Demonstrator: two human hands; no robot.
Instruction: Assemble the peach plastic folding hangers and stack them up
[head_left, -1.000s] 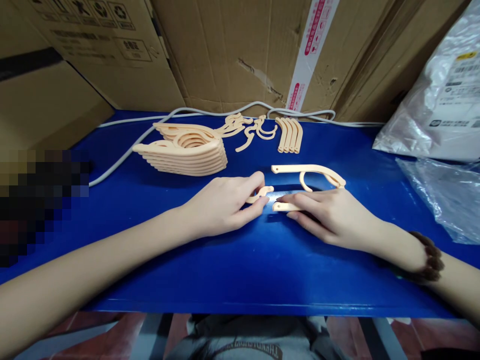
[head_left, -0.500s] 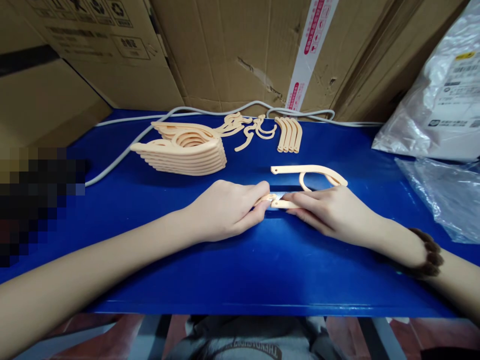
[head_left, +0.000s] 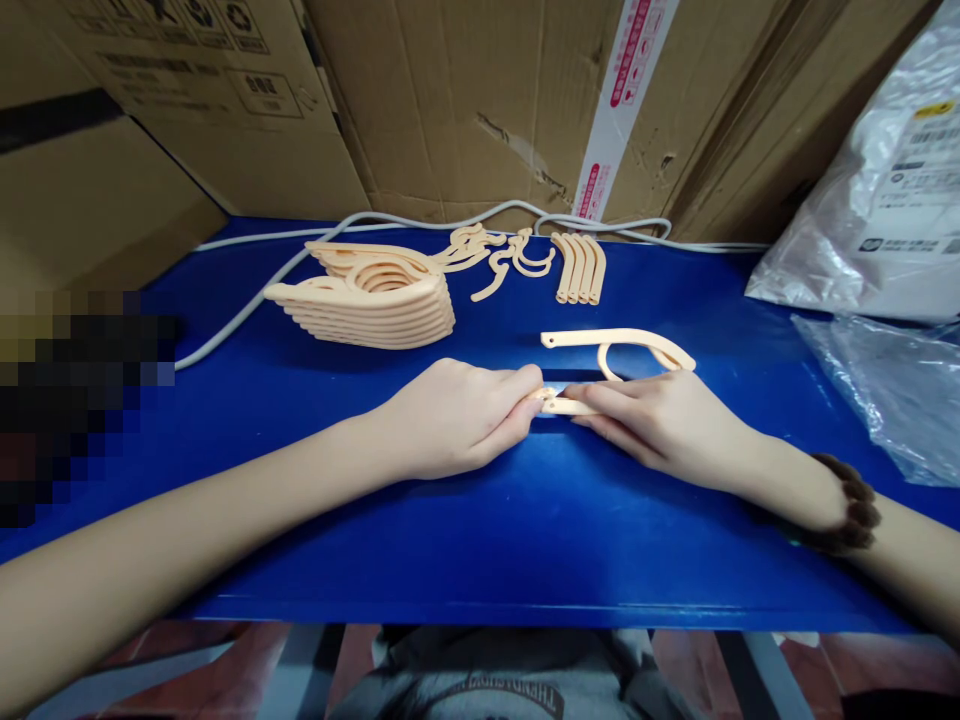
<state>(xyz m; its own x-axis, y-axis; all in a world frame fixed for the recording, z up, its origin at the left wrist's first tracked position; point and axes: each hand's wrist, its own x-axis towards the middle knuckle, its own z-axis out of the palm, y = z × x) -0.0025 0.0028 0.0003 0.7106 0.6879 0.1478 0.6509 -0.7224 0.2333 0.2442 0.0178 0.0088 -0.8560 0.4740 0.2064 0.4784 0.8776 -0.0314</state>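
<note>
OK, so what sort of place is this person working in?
Probably a small workshop or packing area, though the wider room is out of view. A blue table stands against cardboard boxes, with a stack of cream folding hangers and a labelled plastic bag on it.

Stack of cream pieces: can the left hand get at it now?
Probably yes: the stack lies just beyond the left hand, only blue tabletop between, though that hand is pinching a small cream piece.
</note>
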